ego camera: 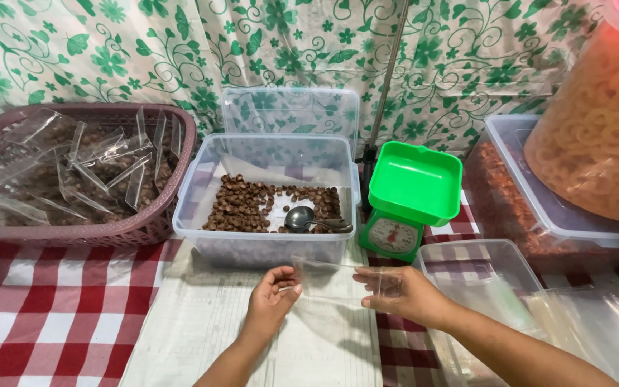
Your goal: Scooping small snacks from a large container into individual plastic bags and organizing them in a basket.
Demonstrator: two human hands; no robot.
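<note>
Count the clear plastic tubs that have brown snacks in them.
2. One clear rectangular plastic tub sits centre, holding small brown pieces and a metal spoon; another clear tub sits right, under a big jar. More may lie out of frame.

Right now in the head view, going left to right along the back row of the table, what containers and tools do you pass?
Purple basket of filled clear bags → clear tub of brown snacks with a spoon → green scale → clear tub under a big jar of ring snacks.
</note>
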